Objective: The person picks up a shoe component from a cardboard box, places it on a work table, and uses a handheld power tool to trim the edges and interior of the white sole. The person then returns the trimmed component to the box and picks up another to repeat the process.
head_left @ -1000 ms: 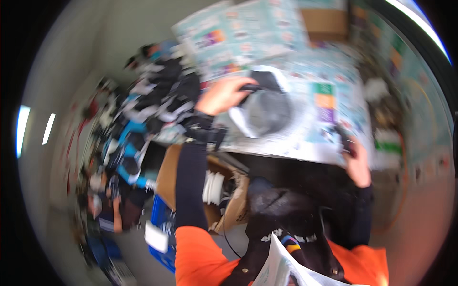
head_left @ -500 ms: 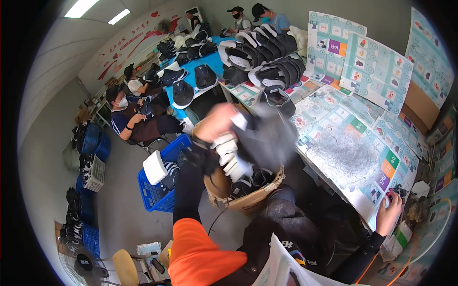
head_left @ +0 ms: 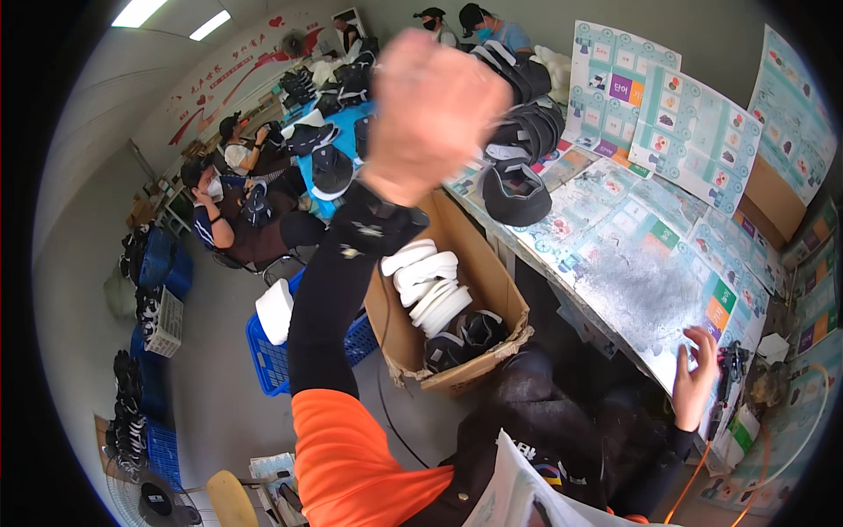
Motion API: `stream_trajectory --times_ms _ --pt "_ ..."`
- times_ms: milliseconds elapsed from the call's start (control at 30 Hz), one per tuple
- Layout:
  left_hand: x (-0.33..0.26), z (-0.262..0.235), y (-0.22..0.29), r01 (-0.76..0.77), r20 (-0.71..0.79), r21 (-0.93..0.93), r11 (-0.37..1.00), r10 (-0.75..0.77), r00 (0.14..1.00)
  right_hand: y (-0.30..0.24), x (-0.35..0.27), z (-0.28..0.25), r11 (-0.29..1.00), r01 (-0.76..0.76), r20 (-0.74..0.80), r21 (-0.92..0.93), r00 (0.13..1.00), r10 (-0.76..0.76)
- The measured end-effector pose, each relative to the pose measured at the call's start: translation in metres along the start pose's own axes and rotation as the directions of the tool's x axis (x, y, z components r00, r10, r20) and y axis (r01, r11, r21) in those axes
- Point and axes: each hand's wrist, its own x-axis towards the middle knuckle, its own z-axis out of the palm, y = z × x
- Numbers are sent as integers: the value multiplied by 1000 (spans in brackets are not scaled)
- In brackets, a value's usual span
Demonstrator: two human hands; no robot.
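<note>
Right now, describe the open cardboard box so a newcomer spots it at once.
Find the big worktable covered in printed sheets, at right. Left of its near edge, below the left hand in the picture, sits the open cardboard box. Unlike the blue basket farther left, it has a ragged brown rim and holds white pieces.

Lighting: indoor, moderately bright, mostly even. Sources in view: two ceiling lights, upper left, burnt out to plain white. Shadow: deep below the counter, whose top reads pale and bright. Blur: left hand heavily smeared, detail lost; right hand much clearer. Distortion: fisheye, left wall bowed, corners black. Distant people: small, soft.
</note>
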Motion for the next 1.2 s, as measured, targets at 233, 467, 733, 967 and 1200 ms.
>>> stream_trajectory --times_ms 233,467,733,967,1200 --pt "-44 37 120 -417 13 -216 883 430 903 -151 30 79 781 -47 411 623 869 -276" --pt "-51 29 144 -258 113 -336 906 311 944 -220 46 132 591 -170 462 788 799 -386" --pt "-72 27 139 -182 173 -337 924 251 953 -229 43 156 667 -54 423 744 810 -406" --pt "-86 28 142 -139 224 -370 918 234 946 -213 46 144 687 -97 499 720 761 -415" --pt "-164 1 168 335 551 -446 830 -40 833 -136 40 120 649 -198 412 734 890 -195"
